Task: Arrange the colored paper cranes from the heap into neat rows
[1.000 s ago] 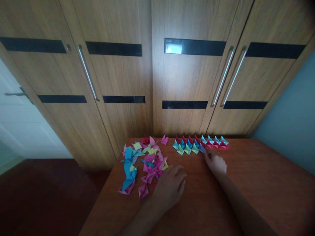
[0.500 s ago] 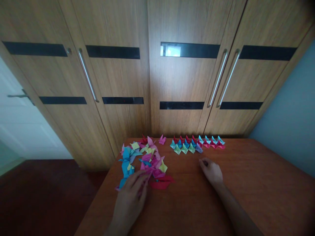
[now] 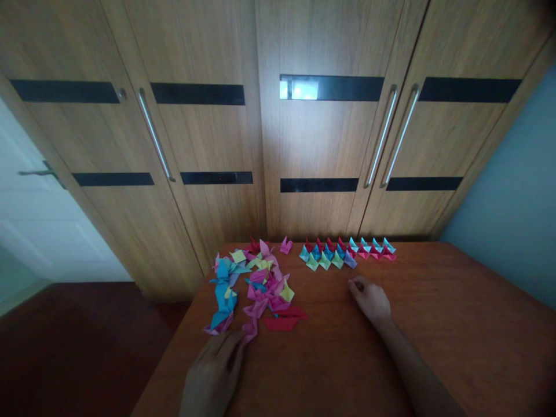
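Note:
Folded paper pieces in pink, blue, yellow and red form a loose pile point(image 3: 260, 278) on the left part of the table. My left hand point(image 3: 215, 368) is at the pile's near edge, its fingertips by a pink paper piece point(image 3: 251, 329); whether they grip it is unclear. Two red pieces point(image 3: 281, 323) lie to the right of that. My right hand point(image 3: 370, 301) rests on the table with curled fingers, below neat rows of small folded papers point(image 3: 337, 258); anything inside its fingers is hidden. A single pink folded piece point(image 3: 285, 245) stands between pile and rows.
The brown wooden table point(image 3: 330, 359) reaches back to a wooden wardrobe point(image 3: 317, 214) with long metal handles. A white door point(image 3: 52, 243) is at the far left, and a pale blue wall point(image 3: 512, 202) rises at the right.
My left hand has moved down and left, toward me, uncovering pink pieces at the pile's near side. My right hand has barely moved. The view has shifted slightly.

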`<act>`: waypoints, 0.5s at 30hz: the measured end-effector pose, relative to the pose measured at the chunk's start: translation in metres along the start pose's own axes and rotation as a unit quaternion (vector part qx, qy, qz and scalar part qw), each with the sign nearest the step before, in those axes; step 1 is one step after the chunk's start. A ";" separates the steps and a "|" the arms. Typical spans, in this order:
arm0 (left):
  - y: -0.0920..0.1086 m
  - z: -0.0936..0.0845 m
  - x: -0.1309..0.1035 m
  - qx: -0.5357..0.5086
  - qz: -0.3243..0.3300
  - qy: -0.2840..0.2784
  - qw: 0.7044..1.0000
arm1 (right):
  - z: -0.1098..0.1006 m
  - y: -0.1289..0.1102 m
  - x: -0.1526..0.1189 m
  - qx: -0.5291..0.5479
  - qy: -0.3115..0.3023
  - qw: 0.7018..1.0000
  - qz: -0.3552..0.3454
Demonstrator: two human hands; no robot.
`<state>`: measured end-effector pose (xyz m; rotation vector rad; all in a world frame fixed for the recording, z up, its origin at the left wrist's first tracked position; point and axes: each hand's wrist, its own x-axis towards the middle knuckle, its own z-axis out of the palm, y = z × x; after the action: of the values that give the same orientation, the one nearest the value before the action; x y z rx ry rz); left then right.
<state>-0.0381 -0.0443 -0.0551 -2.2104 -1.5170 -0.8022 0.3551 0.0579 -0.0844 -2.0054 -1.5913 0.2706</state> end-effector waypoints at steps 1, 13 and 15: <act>-0.001 0.000 0.000 -0.007 0.006 0.012 1.000 | 0.000 0.001 0.000 0.004 0.002 1.000 -0.003; 0.047 -0.003 0.075 -0.232 0.037 0.015 0.972 | -0.002 -0.053 -0.024 0.368 -0.143 0.909 -0.135; 0.059 0.004 0.095 -0.261 0.050 -0.009 0.964 | -0.004 -0.063 -0.032 0.404 -0.183 0.884 -0.145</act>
<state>0.0432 0.0058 0.0026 -2.6385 -1.2917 -1.2671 0.2956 0.0355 -0.0527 -1.0939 -1.5875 1.0488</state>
